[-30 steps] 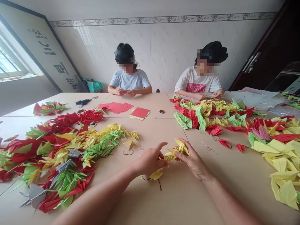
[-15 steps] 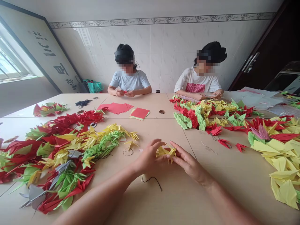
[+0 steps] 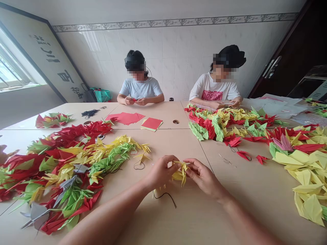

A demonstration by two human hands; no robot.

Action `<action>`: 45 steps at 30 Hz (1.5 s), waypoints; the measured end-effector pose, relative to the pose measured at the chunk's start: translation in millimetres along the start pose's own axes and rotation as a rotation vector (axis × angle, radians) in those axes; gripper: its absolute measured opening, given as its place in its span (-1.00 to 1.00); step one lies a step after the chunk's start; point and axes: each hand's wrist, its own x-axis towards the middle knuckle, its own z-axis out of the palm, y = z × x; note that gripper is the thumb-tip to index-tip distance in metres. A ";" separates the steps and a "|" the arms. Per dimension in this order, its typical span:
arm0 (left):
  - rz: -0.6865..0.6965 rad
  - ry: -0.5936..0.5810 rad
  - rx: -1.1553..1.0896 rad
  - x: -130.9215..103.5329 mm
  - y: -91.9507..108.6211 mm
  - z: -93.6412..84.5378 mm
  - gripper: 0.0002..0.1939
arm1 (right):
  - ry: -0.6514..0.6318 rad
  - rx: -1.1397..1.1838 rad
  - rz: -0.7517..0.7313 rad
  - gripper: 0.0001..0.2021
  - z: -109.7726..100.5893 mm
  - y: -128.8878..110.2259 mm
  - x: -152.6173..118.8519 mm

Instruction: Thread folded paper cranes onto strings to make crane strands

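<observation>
In the middle of the head view, folded yellow paper cranes (image 3: 181,174) are held between my two hands above the table. My left hand (image 3: 165,170) is closed, with thumb and forefinger pinching the yellow paper from the left. From the right, my right hand (image 3: 201,175) grips its edge between thumb and fingertips. Just how many cranes are bunched there is partly hidden by my fingers. Below my left hand, a dark thread (image 3: 166,194) trails onto the tabletop, with small yellow tips near its upper end.
Strung paper cranes (image 3: 68,160) cover the table's left side, and more garlands (image 3: 219,122) lie at right. Ahead are red paper squares (image 3: 127,117) and a cable hole (image 3: 176,121). A needle-like metal piece (image 3: 227,160) lies right. Two people (image 3: 140,89) sit opposite, hands on paper.
The yellow paper has turned between my fingers and now hangs lower, showing more of its folds. My right fingers have shifted slightly. A brownish shape has moved at the far left edge.
</observation>
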 end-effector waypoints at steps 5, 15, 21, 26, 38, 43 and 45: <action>-0.107 -0.057 -0.140 -0.2 -1.3 -0.3 -0.66 | 0.072 -0.089 -0.028 -0.70 -2.5 1.4 3.4; -0.176 -0.120 -0.147 -0.7 -3.6 0.3 -0.62 | 0.054 -0.150 -0.048 -0.73 -4.0 1.7 2.0; -0.154 -0.098 -0.192 -0.1 -4.6 0.8 -0.68 | 0.005 -0.097 -0.022 -0.72 -4.8 1.5 1.8; -0.143 -0.153 -0.189 -1.4 -0.1 -2.4 -0.67 | -0.002 -0.090 -0.014 -0.71 -4.4 -0.5 1.2; -0.117 -0.126 -0.061 -2.4 4.6 -2.4 -0.70 | 0.025 -0.169 -0.036 -0.74 -2.5 -4.5 -0.1; -0.062 -0.110 0.040 -3.2 7.4 -1.4 -0.77 | 0.029 -0.212 -0.052 -0.77 -1.6 -4.7 0.3; -0.023 -0.098 0.129 -3.1 6.9 -1.4 -0.77 | 0.033 -0.212 -0.054 -0.77 -1.7 -4.1 0.6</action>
